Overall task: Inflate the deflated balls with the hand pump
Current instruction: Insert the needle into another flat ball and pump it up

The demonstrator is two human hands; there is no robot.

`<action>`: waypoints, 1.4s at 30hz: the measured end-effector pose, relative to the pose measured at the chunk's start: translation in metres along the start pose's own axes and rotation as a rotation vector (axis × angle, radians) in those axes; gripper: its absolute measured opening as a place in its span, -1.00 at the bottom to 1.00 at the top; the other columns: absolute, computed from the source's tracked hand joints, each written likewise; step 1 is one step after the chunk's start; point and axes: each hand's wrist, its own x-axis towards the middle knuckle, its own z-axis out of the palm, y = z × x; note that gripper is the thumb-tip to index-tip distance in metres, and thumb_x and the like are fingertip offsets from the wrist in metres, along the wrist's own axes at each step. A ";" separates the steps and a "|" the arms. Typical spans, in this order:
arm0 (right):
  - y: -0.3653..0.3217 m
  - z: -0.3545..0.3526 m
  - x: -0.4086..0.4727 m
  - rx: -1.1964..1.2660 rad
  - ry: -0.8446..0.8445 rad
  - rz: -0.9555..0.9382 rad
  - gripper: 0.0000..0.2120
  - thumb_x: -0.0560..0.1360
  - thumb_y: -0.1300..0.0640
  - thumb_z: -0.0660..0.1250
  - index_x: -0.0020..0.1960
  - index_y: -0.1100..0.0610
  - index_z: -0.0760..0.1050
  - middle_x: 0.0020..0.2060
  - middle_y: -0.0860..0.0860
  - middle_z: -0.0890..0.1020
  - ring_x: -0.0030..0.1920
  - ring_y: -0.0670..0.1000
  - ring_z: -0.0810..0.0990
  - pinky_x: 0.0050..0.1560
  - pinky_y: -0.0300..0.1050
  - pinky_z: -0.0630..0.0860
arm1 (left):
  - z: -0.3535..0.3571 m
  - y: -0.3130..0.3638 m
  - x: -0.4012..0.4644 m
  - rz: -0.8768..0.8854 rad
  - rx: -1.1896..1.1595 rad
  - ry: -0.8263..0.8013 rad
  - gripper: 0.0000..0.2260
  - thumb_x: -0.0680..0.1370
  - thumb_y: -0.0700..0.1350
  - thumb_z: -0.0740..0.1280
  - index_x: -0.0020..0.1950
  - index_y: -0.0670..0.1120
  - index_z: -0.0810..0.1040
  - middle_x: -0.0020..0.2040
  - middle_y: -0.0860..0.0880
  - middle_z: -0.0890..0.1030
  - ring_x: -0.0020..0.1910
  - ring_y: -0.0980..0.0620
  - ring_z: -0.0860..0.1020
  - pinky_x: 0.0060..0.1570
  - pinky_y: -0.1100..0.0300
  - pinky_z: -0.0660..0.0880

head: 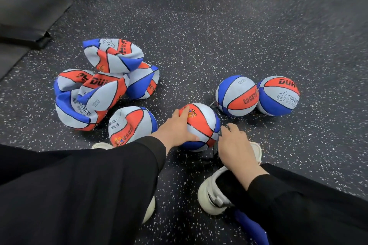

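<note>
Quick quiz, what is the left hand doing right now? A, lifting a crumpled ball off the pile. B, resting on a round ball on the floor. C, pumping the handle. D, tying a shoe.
B: the left hand lies spread over the round ball sitting on the floor, fingers relaxed, thumb round its near side.

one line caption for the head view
Left hand steadies a ball on the speckled floor beside crumpled deflated balls.
</note>
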 end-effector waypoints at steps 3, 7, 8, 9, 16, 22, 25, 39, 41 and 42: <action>0.004 -0.011 -0.006 0.212 0.016 0.088 -0.85 0.56 0.22 0.18 0.05 0.13 0.51 0.04 0.10 0.55 0.07 0.20 0.54 0.00 0.03 0.42 | 0.002 0.001 -0.002 0.005 0.015 0.009 0.11 0.43 0.28 0.51 0.64 0.15 -0.28 0.67 -0.11 -0.08 0.55 -0.35 0.22 0.47 -0.23 0.29; 0.014 -0.048 -0.007 0.383 0.017 0.198 -0.73 0.56 0.25 0.16 0.18 0.18 0.55 0.13 0.15 0.60 0.13 0.23 0.56 0.10 0.05 0.50 | 0.002 0.001 -0.003 0.004 0.016 0.020 0.10 0.43 0.26 0.51 0.65 0.15 -0.26 0.67 -0.11 -0.06 0.54 -0.34 0.23 0.46 -0.22 0.31; 0.015 -0.063 -0.003 0.401 0.056 0.206 -0.71 0.55 0.26 0.17 0.21 0.19 0.56 0.15 0.15 0.62 0.15 0.23 0.56 0.12 0.05 0.52 | 0.001 0.001 -0.003 0.002 0.007 0.020 0.10 0.43 0.26 0.51 0.65 0.15 -0.25 0.67 -0.10 -0.04 0.53 -0.34 0.25 0.45 -0.22 0.31; 0.016 -0.077 0.002 0.415 0.100 0.203 -0.71 0.54 0.26 0.19 0.19 0.19 0.58 0.12 0.14 0.65 0.13 0.23 0.58 0.11 0.05 0.54 | 0.000 0.001 -0.002 0.001 -0.002 0.020 0.10 0.42 0.27 0.51 0.65 0.15 -0.25 0.67 -0.10 -0.03 0.53 -0.33 0.25 0.45 -0.22 0.32; 0.023 -0.129 0.012 0.413 0.168 0.209 -0.67 0.60 0.24 0.15 0.26 0.10 0.59 0.14 0.06 0.67 0.14 0.13 0.59 0.04 -0.07 0.48 | -0.002 0.005 -0.005 0.011 -0.004 0.015 0.10 0.43 0.27 0.51 0.65 0.14 -0.24 0.67 -0.12 -0.05 0.55 -0.33 0.24 0.47 -0.20 0.30; 0.018 -0.109 0.010 0.390 0.325 0.207 -0.72 0.58 0.20 0.16 0.11 0.13 0.63 0.03 0.07 0.67 0.01 0.20 0.59 -0.07 -0.01 0.50 | -0.002 0.008 -0.005 0.023 -0.018 0.039 0.09 0.41 0.26 0.53 0.66 0.12 -0.19 0.65 -0.13 0.01 0.51 -0.34 0.27 0.47 -0.19 0.30; 0.017 -0.081 0.005 0.243 0.355 0.190 -0.84 0.56 0.20 0.19 -0.05 0.17 0.54 -0.12 0.10 0.56 -0.13 0.23 0.53 -0.25 -0.02 0.39 | -0.003 0.011 -0.007 0.049 -0.094 0.059 0.02 0.43 0.25 0.51 0.67 0.11 -0.09 0.64 -0.12 0.06 0.51 -0.28 0.30 0.46 -0.10 0.31; 0.006 -0.017 -0.009 0.368 -0.068 0.161 -0.53 0.60 -0.17 0.22 0.39 0.09 0.38 0.23 0.11 0.50 0.22 0.22 0.50 0.22 0.08 0.43 | -0.009 0.025 0.017 -0.087 -0.284 -0.012 0.06 0.42 0.31 0.50 0.68 0.02 -0.08 0.55 -0.18 0.16 0.49 -0.20 0.31 0.40 0.00 0.32; 0.015 -0.034 0.000 0.587 -0.041 0.286 -0.46 0.61 -0.16 0.22 0.49 0.09 0.31 0.30 0.14 0.50 0.30 0.18 0.48 0.28 0.05 0.41 | -0.007 0.023 0.015 -0.072 -0.234 -0.051 0.11 0.39 0.31 0.52 0.68 0.06 -0.13 0.54 -0.19 0.11 0.47 -0.22 0.32 0.40 0.00 0.33; 0.021 -0.043 0.007 0.622 0.018 0.306 -0.45 0.62 -0.15 0.23 0.50 0.09 0.29 0.32 0.14 0.50 0.30 0.17 0.48 0.27 0.03 0.41 | -0.007 0.022 0.013 -0.058 -0.207 -0.059 0.13 0.37 0.32 0.54 0.67 0.08 -0.14 0.53 -0.18 0.09 0.47 -0.23 0.33 0.42 -0.02 0.34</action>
